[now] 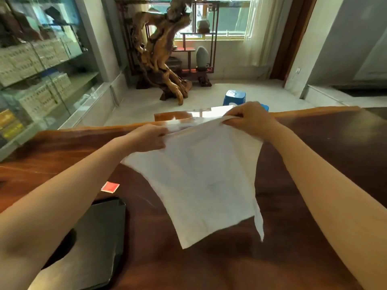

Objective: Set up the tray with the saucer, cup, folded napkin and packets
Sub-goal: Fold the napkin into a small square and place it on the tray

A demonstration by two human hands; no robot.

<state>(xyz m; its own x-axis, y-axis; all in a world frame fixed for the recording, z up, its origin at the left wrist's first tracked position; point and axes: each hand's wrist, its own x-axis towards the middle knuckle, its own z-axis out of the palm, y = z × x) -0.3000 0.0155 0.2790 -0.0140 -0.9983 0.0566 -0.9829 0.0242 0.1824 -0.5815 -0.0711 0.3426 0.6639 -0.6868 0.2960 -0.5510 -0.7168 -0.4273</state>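
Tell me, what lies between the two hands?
In the head view, the top edge of the white cloth napkin stretches between left hand and right hand.

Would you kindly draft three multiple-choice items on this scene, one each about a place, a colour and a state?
1. Where does the red packet lie?
A. on the wooden table, beyond the black tray
B. inside the tray
C. on the blue stool

2. What colour is the napkin?
A. red
B. white
C. black

3. How is the napkin held?
A. lying folded in the tray
B. pinched by one hand only
C. lifted by its top edge between the left hand and right hand, hanging open

Answers: 1 A, the packet rests on bare wood past the tray's far corner; 2 B, the cloth is plainly white; 3 C, both hands grip the upper edge and the lower edge hangs over the table.
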